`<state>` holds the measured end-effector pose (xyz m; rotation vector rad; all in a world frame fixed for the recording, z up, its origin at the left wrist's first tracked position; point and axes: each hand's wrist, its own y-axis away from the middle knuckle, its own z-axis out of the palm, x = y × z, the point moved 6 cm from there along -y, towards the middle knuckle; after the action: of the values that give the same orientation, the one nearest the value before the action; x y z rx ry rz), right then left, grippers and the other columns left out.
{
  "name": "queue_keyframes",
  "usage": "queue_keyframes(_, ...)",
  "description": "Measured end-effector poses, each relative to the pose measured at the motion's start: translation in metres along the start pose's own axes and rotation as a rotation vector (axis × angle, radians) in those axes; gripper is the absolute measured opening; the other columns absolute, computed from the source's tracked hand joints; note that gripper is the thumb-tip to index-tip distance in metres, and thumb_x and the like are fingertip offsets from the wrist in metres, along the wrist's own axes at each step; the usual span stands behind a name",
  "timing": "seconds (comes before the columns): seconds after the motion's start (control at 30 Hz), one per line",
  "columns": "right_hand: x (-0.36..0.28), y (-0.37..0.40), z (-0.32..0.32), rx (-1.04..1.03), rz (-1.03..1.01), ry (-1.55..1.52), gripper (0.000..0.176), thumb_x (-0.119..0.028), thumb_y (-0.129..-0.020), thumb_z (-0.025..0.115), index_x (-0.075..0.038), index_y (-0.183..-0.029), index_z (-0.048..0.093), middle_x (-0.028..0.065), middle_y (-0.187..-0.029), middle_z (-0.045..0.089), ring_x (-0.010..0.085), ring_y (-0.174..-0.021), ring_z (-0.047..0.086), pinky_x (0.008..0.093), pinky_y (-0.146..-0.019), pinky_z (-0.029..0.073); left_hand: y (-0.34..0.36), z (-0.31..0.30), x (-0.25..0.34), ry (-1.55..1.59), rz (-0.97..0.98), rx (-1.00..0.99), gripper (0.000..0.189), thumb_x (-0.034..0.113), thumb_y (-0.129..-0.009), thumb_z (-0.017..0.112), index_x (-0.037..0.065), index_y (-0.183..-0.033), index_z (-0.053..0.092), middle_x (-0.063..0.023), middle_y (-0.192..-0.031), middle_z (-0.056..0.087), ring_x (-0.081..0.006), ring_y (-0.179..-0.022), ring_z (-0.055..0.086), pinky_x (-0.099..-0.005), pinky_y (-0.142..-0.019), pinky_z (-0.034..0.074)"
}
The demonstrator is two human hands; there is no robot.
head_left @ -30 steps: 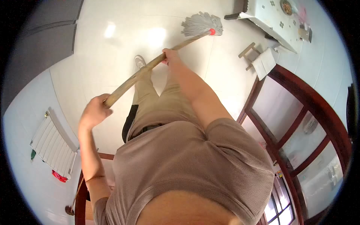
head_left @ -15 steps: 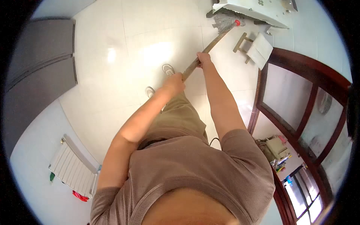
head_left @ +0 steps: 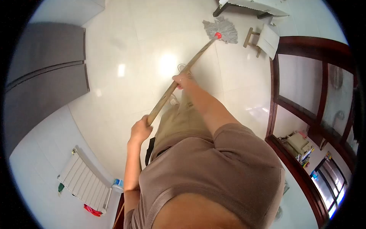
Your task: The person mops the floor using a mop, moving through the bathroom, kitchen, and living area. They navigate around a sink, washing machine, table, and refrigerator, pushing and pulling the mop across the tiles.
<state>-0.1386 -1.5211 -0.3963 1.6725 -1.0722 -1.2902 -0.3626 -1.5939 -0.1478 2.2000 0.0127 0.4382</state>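
A mop (head_left: 166, 95) with a wooden handle slants across the view from lower left to upper right. Its grey strands (head_left: 227, 31) spread on the floor around a red collar, just in front of the table. My left hand (head_left: 141, 130) is closed around the upper end of the handle, beside my left hip. Farther down the shaft, my right hand (head_left: 183, 80) grips it in front of my legs. The handle and my right hand partly hide my shoes.
A small folding stool (head_left: 265, 41) stands right of the mop strands, near a cloth-covered table (head_left: 259, 5). Dark wood-framed glass doors (head_left: 299, 84) line the right. Dark grey cabinet doors (head_left: 45, 76) and a white radiator (head_left: 85, 179) are at left. Pale tiles (head_left: 114, 95) cover the floor.
The mop strands have come out from by the table's edge, moving left and toward me. Both hands have drawn the handle back and to the left.
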Motion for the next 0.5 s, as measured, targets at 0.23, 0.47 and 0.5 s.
queue_keyframes(0.23, 0.067, 0.070, 0.161, -0.393, 0.156, 0.207, 0.032, -0.029, -0.073, 0.056, 0.000, -0.086, 0.053, 0.0139, -0.075, 0.055, 0.0216, -0.059, 0.057, 0.0370, -0.049, 0.050, 0.178, -0.003, -0.121, 0.132, -0.243, 0.121, 0.046, 0.008, -0.064, 0.061, 0.009, -0.109, 0.052, -0.0188, -0.085, 0.060, -0.0349, -0.082, 0.058, -0.0403, -0.069, 0.046)
queue_keyframes(0.47, 0.083, 0.155, 0.265, -0.653, 0.258, 0.025, 0.035, -0.026, -0.071, 0.062, -0.002, -0.095, 0.053, 0.0132, -0.086, 0.058, 0.0248, -0.074, 0.060, 0.0387, -0.064, 0.052, 0.279, -0.047, -0.120, -0.057, -0.537, 0.249, 0.042, 0.003, -0.061, 0.055, 0.007, -0.102, 0.058, -0.0195, -0.078, 0.060, -0.0338, -0.076, 0.059, -0.0378, -0.066, 0.046)
queue_keyframes(0.5, 0.077, 0.158, 0.265, -0.568, 0.244, -0.152, 0.031, -0.020, -0.071, 0.063, -0.002, -0.094, 0.053, 0.0132, -0.085, 0.058, 0.0252, -0.074, 0.060, 0.0390, -0.064, 0.052, 0.276, -0.050, -0.120, -0.070, -0.535, 0.247, 0.042, 0.003, -0.061, 0.055, 0.007, -0.102, 0.058, -0.0195, -0.078, 0.060, -0.0338, -0.076, 0.059, -0.0378, -0.066, 0.046)
